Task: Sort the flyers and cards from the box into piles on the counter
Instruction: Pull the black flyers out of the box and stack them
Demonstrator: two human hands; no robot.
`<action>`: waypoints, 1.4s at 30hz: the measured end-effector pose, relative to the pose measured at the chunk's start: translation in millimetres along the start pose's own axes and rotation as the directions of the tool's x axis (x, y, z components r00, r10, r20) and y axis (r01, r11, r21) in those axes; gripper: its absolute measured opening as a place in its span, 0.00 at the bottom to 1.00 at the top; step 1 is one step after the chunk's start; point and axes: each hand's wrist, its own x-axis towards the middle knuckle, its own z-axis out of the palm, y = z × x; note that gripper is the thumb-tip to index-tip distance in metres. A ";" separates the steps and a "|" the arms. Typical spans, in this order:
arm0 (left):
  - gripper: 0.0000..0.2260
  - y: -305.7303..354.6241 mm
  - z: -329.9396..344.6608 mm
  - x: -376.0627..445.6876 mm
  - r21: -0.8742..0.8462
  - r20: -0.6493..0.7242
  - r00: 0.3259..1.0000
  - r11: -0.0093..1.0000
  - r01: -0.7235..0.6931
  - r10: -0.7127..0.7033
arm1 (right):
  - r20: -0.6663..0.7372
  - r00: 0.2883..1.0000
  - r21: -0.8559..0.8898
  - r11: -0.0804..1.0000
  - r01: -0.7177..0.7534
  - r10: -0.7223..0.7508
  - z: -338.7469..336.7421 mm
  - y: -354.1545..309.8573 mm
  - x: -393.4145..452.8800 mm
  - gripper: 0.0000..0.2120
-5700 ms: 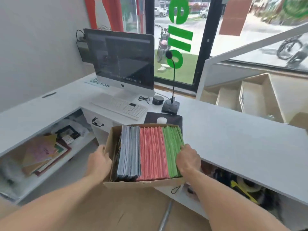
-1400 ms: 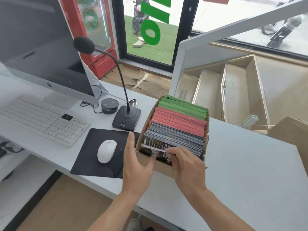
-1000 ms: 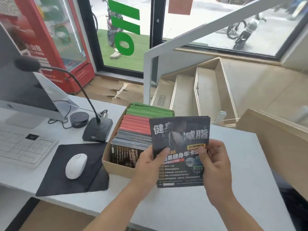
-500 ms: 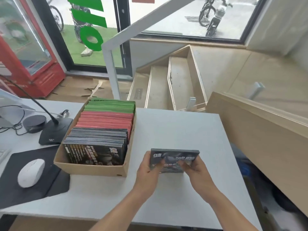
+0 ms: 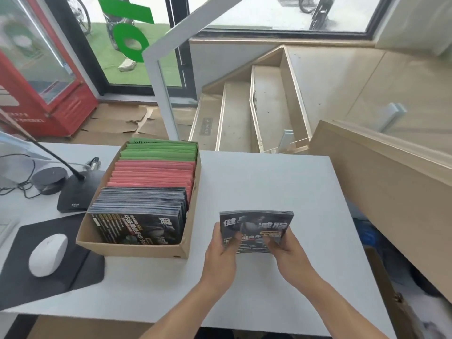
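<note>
Head view: the cardboard box stands on the white counter; it contains three upright rows, with green flyers at the far end, red flyers in the middle and dark flyers at the near end. To the right of the box, just above the counter, a stack of dark flyers is gripped at both lower corners; the left hand and the right hand each curl round it, thumbs on the printed face. To the left of the box lie the microphone base, the black mouse pad and the white mouse.
</note>
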 end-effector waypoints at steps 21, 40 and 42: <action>0.36 -32.2 110.7 153.0 0.445 0.350 0.909 0.894 0.051 -0.226 | -0.464 0.844 -0.196 0.898 -0.395 0.269 -98.1 -9.1 102.2 0.18; 0.37 -15.5 171.7 199.3 0.604 0.437 0.899 0.727 -0.325 0.039 | -0.609 0.790 -0.593 0.623 -0.511 0.069 -166.1 16.5 183.6 0.35; 0.35 -14.1 172.9 201.6 0.607 0.442 0.895 0.715 -0.347 0.059 | -0.595 0.800 -0.613 0.598 -0.516 0.081 -167.3 16.2 186.8 0.34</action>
